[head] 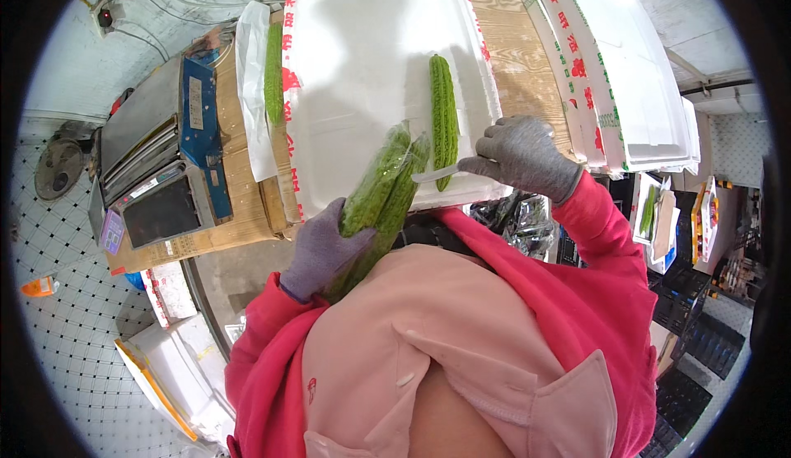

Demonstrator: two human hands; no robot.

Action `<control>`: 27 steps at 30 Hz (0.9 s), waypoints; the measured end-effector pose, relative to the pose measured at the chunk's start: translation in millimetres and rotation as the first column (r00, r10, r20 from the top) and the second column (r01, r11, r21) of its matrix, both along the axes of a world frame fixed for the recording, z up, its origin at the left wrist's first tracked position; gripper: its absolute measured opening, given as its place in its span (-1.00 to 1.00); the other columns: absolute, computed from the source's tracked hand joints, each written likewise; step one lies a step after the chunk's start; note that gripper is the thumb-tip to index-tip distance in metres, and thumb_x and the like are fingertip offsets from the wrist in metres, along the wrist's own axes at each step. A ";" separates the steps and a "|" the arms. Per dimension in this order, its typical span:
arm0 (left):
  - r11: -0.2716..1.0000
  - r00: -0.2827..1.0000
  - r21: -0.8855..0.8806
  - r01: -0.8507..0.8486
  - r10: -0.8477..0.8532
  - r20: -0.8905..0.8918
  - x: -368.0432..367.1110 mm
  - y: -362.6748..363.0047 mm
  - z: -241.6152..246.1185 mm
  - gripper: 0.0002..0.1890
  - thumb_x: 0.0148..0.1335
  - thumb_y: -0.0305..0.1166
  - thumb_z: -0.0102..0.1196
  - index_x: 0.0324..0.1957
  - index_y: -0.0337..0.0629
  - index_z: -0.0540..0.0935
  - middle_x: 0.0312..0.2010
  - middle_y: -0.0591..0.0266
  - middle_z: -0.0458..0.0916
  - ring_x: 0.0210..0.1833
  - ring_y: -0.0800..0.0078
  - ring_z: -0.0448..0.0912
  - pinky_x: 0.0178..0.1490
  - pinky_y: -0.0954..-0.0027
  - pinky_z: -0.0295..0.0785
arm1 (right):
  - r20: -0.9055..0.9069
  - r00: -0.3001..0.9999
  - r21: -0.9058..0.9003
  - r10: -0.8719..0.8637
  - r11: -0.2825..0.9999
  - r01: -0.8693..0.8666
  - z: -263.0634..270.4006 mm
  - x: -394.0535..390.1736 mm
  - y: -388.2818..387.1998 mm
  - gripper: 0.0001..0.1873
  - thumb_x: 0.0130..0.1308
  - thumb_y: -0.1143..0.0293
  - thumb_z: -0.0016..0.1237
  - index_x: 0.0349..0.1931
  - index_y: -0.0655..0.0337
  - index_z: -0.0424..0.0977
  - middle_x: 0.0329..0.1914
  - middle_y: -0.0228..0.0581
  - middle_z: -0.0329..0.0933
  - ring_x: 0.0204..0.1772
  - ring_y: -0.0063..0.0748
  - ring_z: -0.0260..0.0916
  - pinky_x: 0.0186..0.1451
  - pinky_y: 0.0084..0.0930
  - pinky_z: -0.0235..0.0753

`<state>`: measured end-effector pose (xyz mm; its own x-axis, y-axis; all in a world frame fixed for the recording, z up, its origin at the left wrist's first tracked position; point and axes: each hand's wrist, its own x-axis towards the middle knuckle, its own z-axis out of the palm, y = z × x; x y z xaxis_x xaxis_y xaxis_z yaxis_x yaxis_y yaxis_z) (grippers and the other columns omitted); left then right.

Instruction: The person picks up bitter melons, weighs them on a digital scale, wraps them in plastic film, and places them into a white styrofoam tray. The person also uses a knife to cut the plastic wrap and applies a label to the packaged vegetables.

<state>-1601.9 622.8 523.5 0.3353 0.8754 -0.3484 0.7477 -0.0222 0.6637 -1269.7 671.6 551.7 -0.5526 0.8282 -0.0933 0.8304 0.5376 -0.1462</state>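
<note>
My left hand (pixel 318 251), in a purple-grey glove, grips two bitter melons (pixel 384 201) in clear plastic film, held slantwise against my front. In a grey glove, my right hand (pixel 516 155) pinches a narrow whitish strip (pixel 434 174) that reaches toward the film. Whether the strip is part of the film is unclear. A loose bitter melon (pixel 443 118) lies lengthwise on a white foam lid or box (pixel 352 44) before me, just left of my right hand. Another bitter melon (pixel 274 75) rests beyond the foam's left edge, beside a white plastic sheet (pixel 252 87).
A weighing and wrapping machine (pixel 154 155) with a dark panel stands at the left on cardboard (pixel 247 211). Stacked foam boxes (pixel 642 69) bearing red and green print are at the right. Dark plastic crates (pixel 680 291) stand low on the right. Film-wrapped items (pixel 528 223) sit below the table edge.
</note>
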 end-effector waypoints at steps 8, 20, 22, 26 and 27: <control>0.999 0.999 0.033 0.026 -0.025 -0.027 2.3 -2.8 -0.7 -0.45 0.09 -0.04 0.29 -0.04 -0.25 0.50 -0.32 -0.12 0.64 -0.22 -0.08 0.63 -0.18 0.08 0.51 | 0.246 0.969 -0.137 0.007 0.990 0.028 -14.2 -4.9 16.7 -0.39 0.27 -0.23 -0.14 -0.57 0.18 0.53 -0.56 -0.24 0.46 -0.35 -0.14 0.52 -0.28 -0.19 0.49; 0.999 0.999 0.025 0.037 -0.037 -0.017 6.2 -2.1 1.8 -0.51 0.09 -0.07 0.28 -0.13 -0.25 0.49 -0.38 -0.12 0.61 -0.26 -0.09 0.62 -0.21 0.05 0.50 | 0.277 0.956 -0.023 -0.097 0.994 0.108 -15.5 -1.6 21.8 -0.36 0.16 -0.32 -0.11 -0.60 0.15 0.53 -0.58 -0.22 0.47 -0.43 -0.13 0.51 -0.37 -0.18 0.46; 0.999 0.998 0.018 0.040 -0.039 -0.039 5.9 -1.7 3.3 -0.52 0.09 -0.07 0.28 -0.14 -0.25 0.49 -0.38 -0.13 0.61 -0.26 -0.10 0.62 -0.22 0.06 0.49 | 0.316 0.939 0.001 -0.136 0.990 0.143 -14.1 2.6 24.1 -0.36 0.17 -0.32 -0.11 -0.60 0.15 0.53 -0.59 -0.22 0.46 -0.44 -0.13 0.50 -0.39 -0.18 0.45; 0.999 0.999 0.027 0.047 -0.047 0.023 4.2 0.1 2.3 -0.53 0.09 -0.09 0.29 -0.15 -0.26 0.49 -0.38 -0.14 0.60 -0.26 -0.12 0.61 -0.23 0.07 0.49 | 0.197 0.969 0.113 -0.148 0.985 0.128 -21.9 27.1 31.2 -0.25 0.20 -0.38 -0.21 -0.67 0.22 0.49 -0.66 -0.17 0.42 -0.50 -0.12 0.50 -0.43 -0.14 0.44; 0.999 0.999 0.030 0.041 -0.042 0.035 4.7 0.9 2.1 -0.54 0.09 -0.10 0.29 -0.16 -0.26 0.49 -0.38 -0.14 0.60 -0.27 -0.12 0.61 -0.23 0.07 0.49 | 0.184 0.970 0.109 -0.160 0.984 0.142 -24.8 28.4 33.2 -0.25 0.21 -0.38 -0.21 -0.67 0.22 0.49 -0.66 -0.17 0.41 -0.50 -0.12 0.49 -0.44 -0.15 0.44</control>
